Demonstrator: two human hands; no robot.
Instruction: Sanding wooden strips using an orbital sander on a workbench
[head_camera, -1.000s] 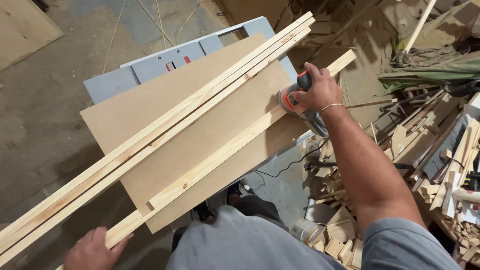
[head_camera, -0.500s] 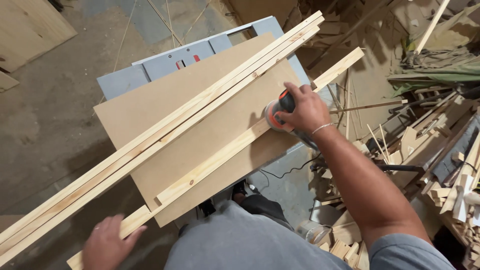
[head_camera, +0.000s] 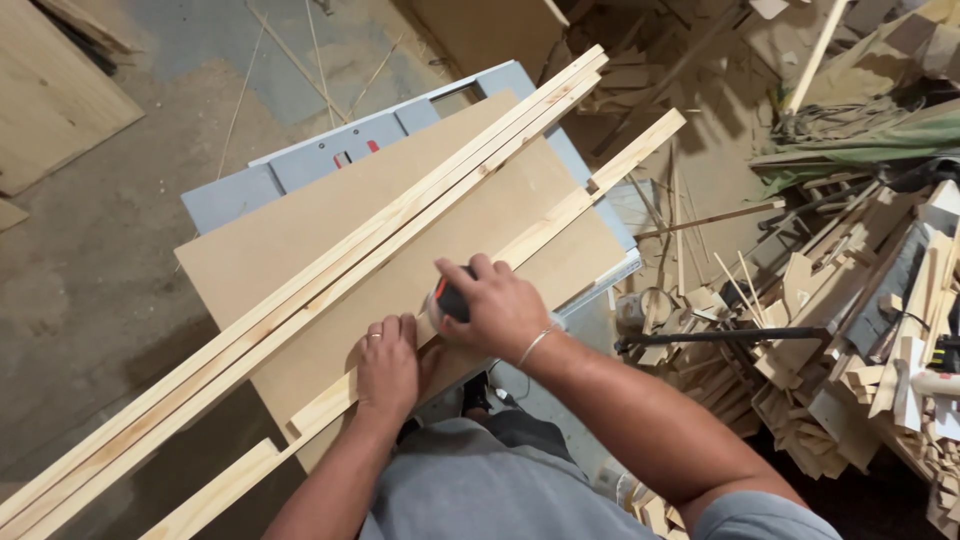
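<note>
My right hand grips a small red and black sander that rests on a long pale wood strip. The strip lies diagonally across a brown board on a grey table saw. My left hand lies flat on the same strip, just left of the sander, pressing it down. A ring shows on one finger. Two or three more long strips lie side by side across the board, farther from me.
A heap of wood offcuts and scrap sticks fills the floor to the right. A black clamp bar pokes out of the pile. Plywood sheets lie on the dusty floor at the upper left.
My right hand has slid the sander along the strip toward me. My left hand moved up from the strip's near end and now presses the strip beside the sander.
</note>
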